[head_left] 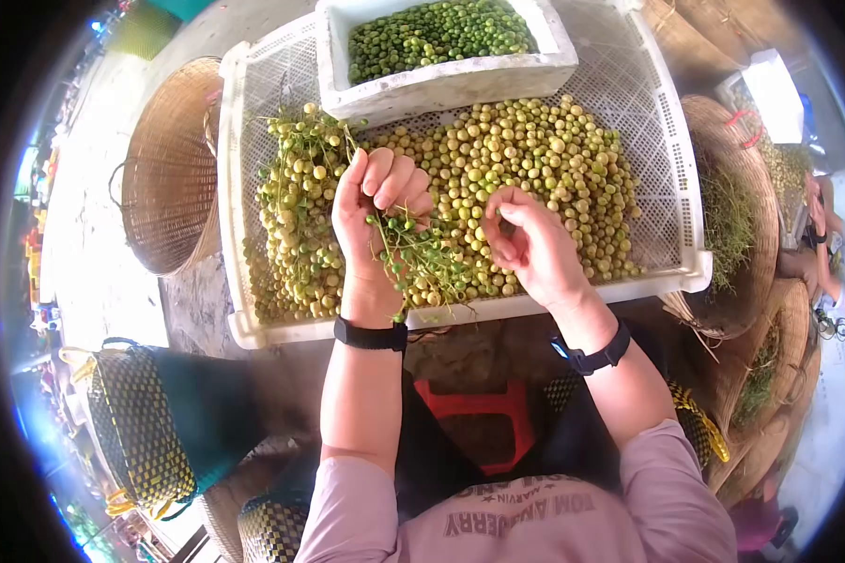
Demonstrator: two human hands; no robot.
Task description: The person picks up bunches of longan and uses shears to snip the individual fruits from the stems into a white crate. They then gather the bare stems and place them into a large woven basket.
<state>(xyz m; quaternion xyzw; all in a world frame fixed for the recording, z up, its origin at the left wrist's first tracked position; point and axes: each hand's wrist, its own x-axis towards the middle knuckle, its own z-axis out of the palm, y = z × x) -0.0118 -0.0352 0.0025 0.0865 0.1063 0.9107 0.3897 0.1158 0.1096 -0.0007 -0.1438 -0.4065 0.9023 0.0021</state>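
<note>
A white perforated plastic crate (671,202) holds a heap of loose yellow-green round fruits (535,159) and, at its left side, fruits on thin stems (296,202). My left hand (377,220) grips a stemmed bunch of small green fruits (422,258) over the crate's near side. My right hand (528,242) is beside the bunch, its fingertips pinched together on a small fruit. A white foam box (441,84) of smaller green fruits (437,33) rests on the crate's far end.
A woven bamboo basket (164,174) lies left of the crate. More woven baskets with green stems (732,220) stand at the right. A dark green and yellow woven bag (160,422) sits at lower left. A red stool (483,408) is below the crate.
</note>
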